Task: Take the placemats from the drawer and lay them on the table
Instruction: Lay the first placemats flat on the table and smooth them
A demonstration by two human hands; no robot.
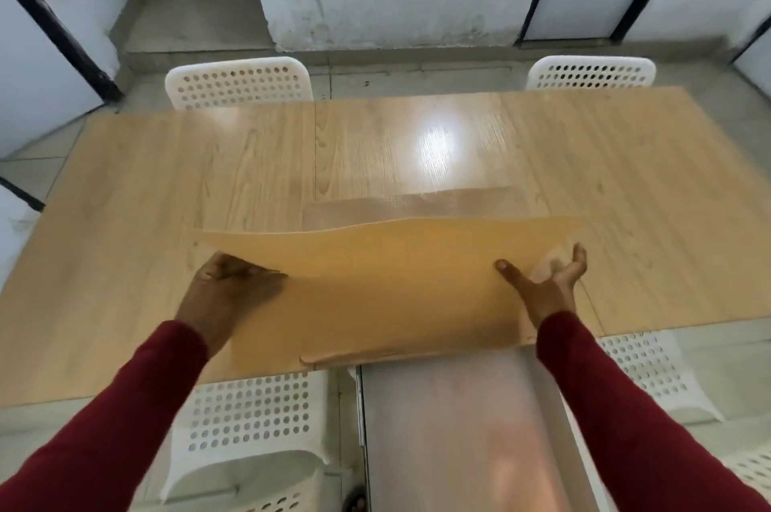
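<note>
Placemats [388,282], tan and thin, lie low in the middle of the frame over the near edge of the wooden table [167,177], their far edge bowed upward and a near corner curling past the table's rim. Left hand [229,286], at lower left, grips the left edge with curled fingers. Right hand [546,286], at lower right, rests on the right edge with fingers spread and thumb out flat. White perforated chairs [238,84] stand at the top of the frame beyond the table.
</note>
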